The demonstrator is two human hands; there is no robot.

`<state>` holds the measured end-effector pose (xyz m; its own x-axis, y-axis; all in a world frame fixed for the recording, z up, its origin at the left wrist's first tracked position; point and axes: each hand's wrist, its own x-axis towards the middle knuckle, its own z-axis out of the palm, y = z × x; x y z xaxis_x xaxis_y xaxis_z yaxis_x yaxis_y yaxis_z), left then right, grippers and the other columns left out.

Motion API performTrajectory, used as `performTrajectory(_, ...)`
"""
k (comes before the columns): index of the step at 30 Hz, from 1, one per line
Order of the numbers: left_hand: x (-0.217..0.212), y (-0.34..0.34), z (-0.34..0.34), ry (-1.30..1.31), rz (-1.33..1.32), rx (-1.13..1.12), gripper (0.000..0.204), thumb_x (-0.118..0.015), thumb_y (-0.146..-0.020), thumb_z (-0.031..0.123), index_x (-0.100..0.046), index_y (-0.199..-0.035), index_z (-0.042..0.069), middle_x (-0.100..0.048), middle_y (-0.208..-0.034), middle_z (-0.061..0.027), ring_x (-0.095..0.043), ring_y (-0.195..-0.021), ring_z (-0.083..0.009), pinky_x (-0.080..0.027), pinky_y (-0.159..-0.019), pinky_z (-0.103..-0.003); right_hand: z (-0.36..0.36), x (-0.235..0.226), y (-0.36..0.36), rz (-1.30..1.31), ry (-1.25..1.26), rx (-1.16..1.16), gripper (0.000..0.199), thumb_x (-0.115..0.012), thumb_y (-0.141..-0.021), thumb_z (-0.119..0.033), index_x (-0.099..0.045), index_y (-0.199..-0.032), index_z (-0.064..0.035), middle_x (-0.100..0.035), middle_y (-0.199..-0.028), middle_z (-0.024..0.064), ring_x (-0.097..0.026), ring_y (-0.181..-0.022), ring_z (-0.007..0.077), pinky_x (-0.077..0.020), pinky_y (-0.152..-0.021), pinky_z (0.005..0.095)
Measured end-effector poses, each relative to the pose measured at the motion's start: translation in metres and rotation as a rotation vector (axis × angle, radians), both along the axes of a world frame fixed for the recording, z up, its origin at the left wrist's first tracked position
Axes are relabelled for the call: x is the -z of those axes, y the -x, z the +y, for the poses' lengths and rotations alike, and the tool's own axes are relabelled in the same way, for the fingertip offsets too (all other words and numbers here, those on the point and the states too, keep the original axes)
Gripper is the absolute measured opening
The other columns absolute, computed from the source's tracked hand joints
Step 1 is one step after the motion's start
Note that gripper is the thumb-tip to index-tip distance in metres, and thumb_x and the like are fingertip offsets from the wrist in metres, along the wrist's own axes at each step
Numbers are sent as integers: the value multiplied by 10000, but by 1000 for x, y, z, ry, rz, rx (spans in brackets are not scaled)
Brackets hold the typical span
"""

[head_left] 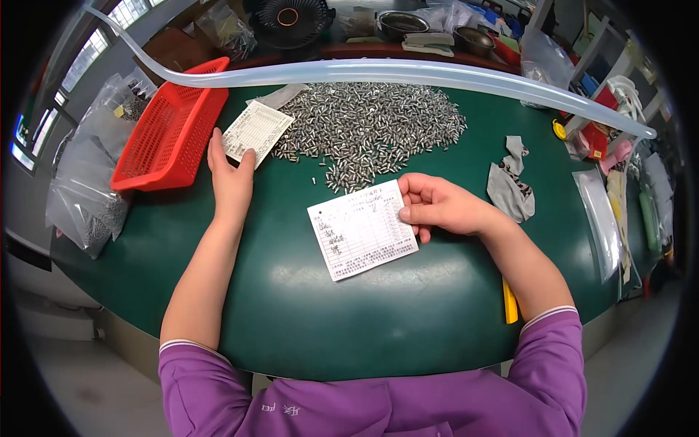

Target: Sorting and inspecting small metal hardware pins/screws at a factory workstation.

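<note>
My right hand (444,206) pinches the right edge of a white printed card (364,229) between thumb and fingers. The card has a ruled form, handwriting on its left side and a small hole near its upper left corner. At the left, my left hand (234,178) has its thumb and fingers around the lower left part of a cream form card (260,133). Just beyond both hands spreads a large heap of small metal pins (378,127), cylindrical and shiny. A few lie loose at the heap's near edge.
A red slotted basket (171,127) stands tilted at the left, beside clear bags of parts (98,167). A translucent tube (378,71) arches across the far side. A grey cloth (510,182) lies right; a yellow strip (510,300) shows by my right forearm. The tabletop (306,320) is green.
</note>
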<state>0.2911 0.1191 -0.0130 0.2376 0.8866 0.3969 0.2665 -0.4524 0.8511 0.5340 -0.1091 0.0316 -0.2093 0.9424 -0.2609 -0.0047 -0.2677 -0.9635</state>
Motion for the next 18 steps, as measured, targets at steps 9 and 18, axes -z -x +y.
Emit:
performTrajectory(9, -12, 0, -21, -396, 153, 39, 427, -520, -858, 139, -418, -1261, 45, -291, -1370, -218, -268, -1293, -342, -243, -1044, -382, 0, 3, 1, 6, -31, 58, 279, -542, -884, -136, -463, -1127, -26, -569, -874, 27, -537, -722, 78, -482, -549, 210)
performTrajectory(18, -24, -15, -80, -287, 11, 630, 108, -639, -757, 55, -594, -850, 22, -613, -928, -108, -588, -891, -222, -467, -766, -311, 4, 11, 0, -20, -289, 413, 203, -552, -870, -93, -490, -1054, -32, -570, -913, 34, -569, -733, 84, -478, -506, 202)
